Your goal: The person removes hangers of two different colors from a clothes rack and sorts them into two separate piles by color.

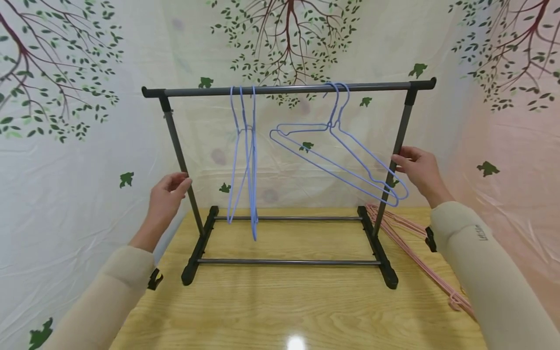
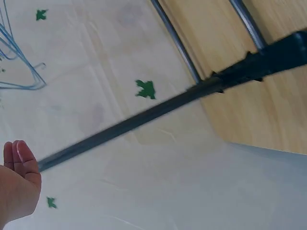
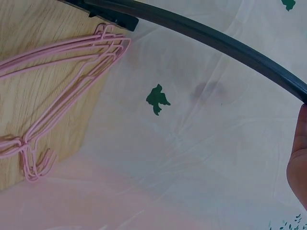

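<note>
A black garment rack (image 1: 288,89) stands upright on the wooden table, with blue hangers on its top bar. At left centre, blue hangers (image 1: 254,160) hang nearly edge-on. Two more blue hangers (image 1: 334,133) are turned broadside toward the right post. My left hand (image 1: 164,199) is at the left post (image 1: 178,146), thumb and fingertips pinching it; the left wrist view shows this post (image 2: 129,124) meeting the hand (image 2: 21,177). My right hand (image 1: 422,170) pinches the right post (image 1: 403,126), thumb in front. Only part of that hand (image 3: 300,158) shows in the right wrist view.
Pink hangers (image 1: 415,255) lie stacked on the table (image 1: 284,301) to the right of the rack, partly behind the right sleeve. The rack's base has two crossbars (image 1: 288,262) and black feet. Behind hangs a cloth (image 1: 153,53) printed with trees and leaves.
</note>
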A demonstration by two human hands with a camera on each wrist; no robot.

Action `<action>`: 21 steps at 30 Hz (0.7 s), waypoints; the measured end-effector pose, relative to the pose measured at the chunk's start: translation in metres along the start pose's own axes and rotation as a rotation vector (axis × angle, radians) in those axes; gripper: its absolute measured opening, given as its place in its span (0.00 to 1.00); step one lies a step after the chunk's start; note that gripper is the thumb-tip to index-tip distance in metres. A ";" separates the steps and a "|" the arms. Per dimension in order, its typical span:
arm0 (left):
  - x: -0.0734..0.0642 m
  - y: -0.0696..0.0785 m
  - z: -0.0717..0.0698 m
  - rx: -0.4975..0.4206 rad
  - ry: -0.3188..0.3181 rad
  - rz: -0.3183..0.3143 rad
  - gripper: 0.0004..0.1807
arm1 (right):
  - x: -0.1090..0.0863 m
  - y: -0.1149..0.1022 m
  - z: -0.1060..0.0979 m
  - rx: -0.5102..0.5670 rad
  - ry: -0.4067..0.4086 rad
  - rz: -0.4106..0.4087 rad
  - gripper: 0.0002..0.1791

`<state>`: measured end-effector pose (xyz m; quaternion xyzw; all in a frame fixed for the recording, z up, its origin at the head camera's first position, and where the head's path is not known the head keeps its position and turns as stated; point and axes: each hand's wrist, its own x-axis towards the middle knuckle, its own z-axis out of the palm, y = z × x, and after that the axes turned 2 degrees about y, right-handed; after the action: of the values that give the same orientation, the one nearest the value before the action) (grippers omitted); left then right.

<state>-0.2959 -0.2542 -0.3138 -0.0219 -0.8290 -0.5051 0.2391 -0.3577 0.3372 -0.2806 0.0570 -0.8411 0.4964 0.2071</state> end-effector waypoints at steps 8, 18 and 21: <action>0.000 0.043 0.028 -0.084 -0.082 0.064 0.28 | 0.002 -0.001 0.001 -0.054 -0.011 0.030 0.31; -0.002 0.084 0.060 -0.165 -0.089 0.016 0.29 | 0.003 -0.003 0.001 -0.050 -0.022 0.040 0.32; -0.001 0.090 0.066 -0.166 -0.076 0.005 0.28 | 0.002 -0.001 0.000 -0.057 -0.021 0.041 0.32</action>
<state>-0.2948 -0.1540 -0.2642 -0.0628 -0.7927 -0.5703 0.2058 -0.3594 0.3369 -0.2787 0.0390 -0.8581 0.4757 0.1895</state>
